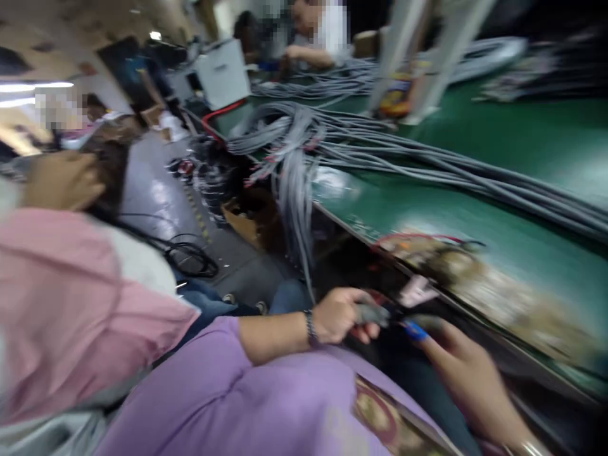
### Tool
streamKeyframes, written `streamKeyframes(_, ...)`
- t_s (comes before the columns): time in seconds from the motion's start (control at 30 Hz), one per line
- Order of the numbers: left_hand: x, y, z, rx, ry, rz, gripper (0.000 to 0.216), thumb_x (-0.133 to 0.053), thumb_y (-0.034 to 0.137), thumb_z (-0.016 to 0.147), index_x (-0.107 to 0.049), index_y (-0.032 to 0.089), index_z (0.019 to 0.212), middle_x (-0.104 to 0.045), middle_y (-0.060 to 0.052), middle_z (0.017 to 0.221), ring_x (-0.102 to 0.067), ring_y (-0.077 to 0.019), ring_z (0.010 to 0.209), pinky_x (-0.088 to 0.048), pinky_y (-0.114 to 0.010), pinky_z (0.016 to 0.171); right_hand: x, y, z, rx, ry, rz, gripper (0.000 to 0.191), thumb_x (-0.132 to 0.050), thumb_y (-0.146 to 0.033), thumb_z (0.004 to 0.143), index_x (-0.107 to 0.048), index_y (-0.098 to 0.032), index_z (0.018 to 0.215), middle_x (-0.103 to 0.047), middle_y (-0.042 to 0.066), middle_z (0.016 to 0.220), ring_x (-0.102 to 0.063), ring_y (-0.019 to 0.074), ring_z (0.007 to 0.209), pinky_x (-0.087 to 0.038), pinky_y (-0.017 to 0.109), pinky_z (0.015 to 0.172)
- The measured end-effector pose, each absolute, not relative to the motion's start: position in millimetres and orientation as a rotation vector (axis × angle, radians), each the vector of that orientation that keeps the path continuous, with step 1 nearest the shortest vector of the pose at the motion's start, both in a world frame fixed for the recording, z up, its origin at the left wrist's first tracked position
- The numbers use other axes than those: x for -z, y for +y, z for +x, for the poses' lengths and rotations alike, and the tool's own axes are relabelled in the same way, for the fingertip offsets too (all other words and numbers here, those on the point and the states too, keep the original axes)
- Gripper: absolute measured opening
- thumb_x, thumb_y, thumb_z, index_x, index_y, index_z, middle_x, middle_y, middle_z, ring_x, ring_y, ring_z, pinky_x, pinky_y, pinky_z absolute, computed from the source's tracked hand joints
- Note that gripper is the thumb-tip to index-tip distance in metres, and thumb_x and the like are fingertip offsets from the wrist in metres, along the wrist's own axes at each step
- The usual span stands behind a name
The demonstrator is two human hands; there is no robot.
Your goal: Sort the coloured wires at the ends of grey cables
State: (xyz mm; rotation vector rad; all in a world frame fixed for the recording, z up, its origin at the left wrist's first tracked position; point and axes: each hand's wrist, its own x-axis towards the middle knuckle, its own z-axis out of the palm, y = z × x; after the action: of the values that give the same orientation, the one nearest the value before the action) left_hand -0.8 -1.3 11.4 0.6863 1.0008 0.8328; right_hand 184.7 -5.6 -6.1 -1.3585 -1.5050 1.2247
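Running slantwise from the upper middle to the lower right, the near edge of the long green-topped workbench (479,215) leaves a dark gap between it and the person's lap, and both hands work in that gap. Thick bundles of grey cables (380,152) lie along the bench and spill over its edge just left of the hands, so open room is tight there; further left the grey floor (156,196) is more open, with a loose coil of black cable (192,256) on it. A neighbouring person's pink sleeve (71,297) crowds the left side.

The picture is too blurred for any writing to be read.

The left hand (339,313), wearing a dark beaded bracelet (310,327), reaches forward from a lilac sleeve (247,386), its fingers curled round a short grey cable end (373,313) below the bench edge. The right hand (458,361) comes up from the lower right, palm turned inward, fingertips pinched on a small blue-tipped piece (414,330) just beside the grey cable end; whether the two pieces touch cannot be told.
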Motion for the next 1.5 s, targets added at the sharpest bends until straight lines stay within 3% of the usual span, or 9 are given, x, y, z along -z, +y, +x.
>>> streamKeyframes(0.27,-5,-4,0,-0.919,1.023,0.84,0.041,-0.075,0.049,0.063,-0.054,0.015,0.066,-0.057,0.002,0.049,-0.047,-0.007,0.035,-0.036,-0.018,0.035,2,-11,170,-1.714,-0.958,-1.126,0.03,-0.075,-0.046,0.068,-0.066,-0.018,0.075,-0.055,-0.001,0.061,-0.046,0.0112,0.056,-0.041,0.027,0.056)
streamKeyframes(0.43,-1,-5,-1,-0.915,1.042,0.877,0.037,-0.074,0.047,0.067,-0.055,0.015,0.068,-0.058,0.002,0.05,-0.048,-0.0069,0.035,-0.037,-0.017,0.036,-5,-11,164,-1.853,-0.774,-1.034,0.033,-0.079,-0.046,0.065,-0.066,-0.017,0.075,-0.058,-0.001,0.067,-0.047,0.0091,0.057,-0.045,0.024,0.056)
streamKeyframes(0.77,-11,-2,8,-1.038,1.023,0.844,0.039,-0.074,0.048,0.066,-0.054,0.015,0.071,-0.057,0.003,0.05,-0.048,-0.0066,0.036,-0.038,-0.017,0.035,2,17,161,-1.825,-0.595,-0.964,0.045,-0.065,-0.063,0.073,-0.068,-0.018,0.078,-0.062,0.002,0.069,-0.052,0.0103,0.055,-0.049,0.024,0.055)
streamKeyframes(1.0,-22,2,15,-1.053,1.092,1.066,0.039,-0.069,0.05,0.072,-0.054,0.015,0.07,-0.058,0.002,0.052,-0.051,-0.0067,0.039,-0.042,-0.017,0.039,4,23,152,-1.238,-0.917,-1.144,0.047,-0.06,-0.066,0.074,-0.065,-0.02,0.065,-0.059,0.001,0.06,-0.049,0.0129,0.055,-0.041,0.026,0.054)
streamKeyframes(1.2,-19,3,16,-1.043,1.125,1.107,0.037,-0.067,0.05,0.073,-0.053,0.015,0.071,-0.058,0.002,0.053,-0.051,-0.0065,0.039,-0.041,-0.017,0.039,4,32,146,-1.675,-0.575,-0.849,0.045,-0.066,-0.064,0.07,-0.069,-0.02,0.076,-0.06,0.0,0.063,-0.051,0.0126,0.056,-0.044,0.026,0.052)
streamKeyframes(1.5,-14,3,17,-0.986,1.146,1.079,0.037,-0.066,0.049,0.074,-0.053,0.016,0.071,-0.058,0.003,0.053,-0.051,-0.0063,0.039,-0.041,-0.017,0.039,5,34,139,-1.623,-0.38,-0.812,0.039,-0.075,-0.054,0.068,-0.072,-0.017,0.078,-0.064,0.0,0.065,-0.054,0.0107,0.057,-0.047,0.022,0.053)
